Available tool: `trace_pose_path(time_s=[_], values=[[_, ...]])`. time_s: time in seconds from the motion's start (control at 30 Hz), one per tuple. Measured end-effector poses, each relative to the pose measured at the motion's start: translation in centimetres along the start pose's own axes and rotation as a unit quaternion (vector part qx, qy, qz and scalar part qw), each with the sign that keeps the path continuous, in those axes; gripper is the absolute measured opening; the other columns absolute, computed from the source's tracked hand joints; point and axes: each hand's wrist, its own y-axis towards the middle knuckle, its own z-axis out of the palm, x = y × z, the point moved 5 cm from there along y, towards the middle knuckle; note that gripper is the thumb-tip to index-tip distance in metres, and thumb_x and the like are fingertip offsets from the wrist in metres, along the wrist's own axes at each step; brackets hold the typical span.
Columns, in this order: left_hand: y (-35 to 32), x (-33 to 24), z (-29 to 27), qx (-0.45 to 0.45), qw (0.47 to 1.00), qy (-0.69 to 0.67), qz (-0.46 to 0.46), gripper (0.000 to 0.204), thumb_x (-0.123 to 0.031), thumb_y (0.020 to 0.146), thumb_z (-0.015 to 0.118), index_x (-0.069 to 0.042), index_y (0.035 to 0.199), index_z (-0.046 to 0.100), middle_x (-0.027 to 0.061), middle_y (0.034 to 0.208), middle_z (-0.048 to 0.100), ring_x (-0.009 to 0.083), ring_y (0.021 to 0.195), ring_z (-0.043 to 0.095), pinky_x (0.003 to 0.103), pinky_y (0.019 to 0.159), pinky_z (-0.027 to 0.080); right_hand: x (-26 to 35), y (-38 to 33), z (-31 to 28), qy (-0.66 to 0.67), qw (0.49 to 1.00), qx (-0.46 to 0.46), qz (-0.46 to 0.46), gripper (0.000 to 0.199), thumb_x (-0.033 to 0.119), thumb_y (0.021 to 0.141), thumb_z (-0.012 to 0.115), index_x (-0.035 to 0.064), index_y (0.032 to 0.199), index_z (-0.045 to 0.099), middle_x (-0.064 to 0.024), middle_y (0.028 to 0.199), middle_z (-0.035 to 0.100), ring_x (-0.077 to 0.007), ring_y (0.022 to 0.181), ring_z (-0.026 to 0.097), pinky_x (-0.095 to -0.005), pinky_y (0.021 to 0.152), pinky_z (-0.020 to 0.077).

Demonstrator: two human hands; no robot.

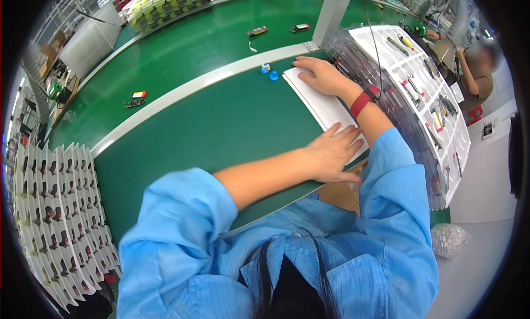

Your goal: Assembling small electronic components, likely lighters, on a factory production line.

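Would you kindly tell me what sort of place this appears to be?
Probably an electronics assembly workshop: small electronic parts lie spaced along a long green surface, more parts sit in a compartmented white tray at right, and another worker is nearby.

A small blue piece (274, 76) stands on a green worktop (193, 131); stacked white trays (61, 208) rise at left, a white compartment tray (406, 66) holds parts at right, crumpled clear plastic (450, 240) below.
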Motion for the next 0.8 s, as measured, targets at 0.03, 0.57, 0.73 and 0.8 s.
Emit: trace_pose_path(time_s=[0.03, 0.57, 0.73, 0.8], values=[[-1.2, 0.2, -0.9, 0.032, 0.999, -0.025, 0.030, 0.075, -0.054, 0.080, 0.048, 0.004, 0.126, 0.037, 0.0244, 0.135, 0.030, 0.0345, 0.128, 0.025, 0.046, 0.104, 0.022, -0.1, -0.2, 0.2, -0.007, 1.000, -0.014, -0.009, 0.043, 0.020, 0.077, 0.063, 0.0038, 0.115, 0.054, -0.0167, 0.121, 0.050, -0.0297, 0.106, 0.051, -0.0339, 0.092, 0.0399], [-13.7, -3.9, -5.5, 0.053, 0.993, -0.106, 0.021, 0.072, -0.041, 0.073, 0.065, -0.004, 0.128, 0.037, 0.0214, 0.134, 0.032, 0.0353, 0.124, 0.032, 0.044, 0.104, 0.026, 3.1, 0.5, 0.2, 0.266, 0.913, 0.243, 0.191, 0.016, 0.020, 0.076, 0.066, 0.0070, 0.076, 0.058, 0.0025, 0.071, 0.052, -0.0072, 0.067, 0.048, -0.0209, 0.060, 0.0376], [-13.9, -2.0, -8.7, 0.027, 0.986, -0.131, 0.100, 0.048, -0.018, 0.073, 0.061, -0.002, 0.116, 0.049, 0.0189, 0.122, 0.045, 0.0315, 0.118, 0.042, 0.044, 0.101, 0.031, 16.1, 3.2, 1.0, 0.219, 0.943, 0.228, -0.102, 0.019, 0.019, 0.075, 0.066, 0.0027, 0.080, 0.058, -0.0023, 0.073, 0.057, -0.0121, 0.071, 0.050, -0.0263, 0.068, 0.0411], [-14.7, 1.6, -10.0, 0.031, 0.994, -0.037, 0.094, 0.041, -0.009, 0.066, 0.054, -0.001, 0.107, 0.055, 0.0142, 0.118, 0.051, 0.0291, 0.117, 0.043, 0.047, 0.101, 0.028, 19.6, 5.5, 2.7, 0.173, 0.947, 0.190, -0.190, 0.023, 0.023, 0.073, 0.065, 0.0028, 0.084, 0.061, -0.0088, 0.071, 0.059, -0.0172, 0.067, 0.051, -0.0284, 0.064, 0.0422]])
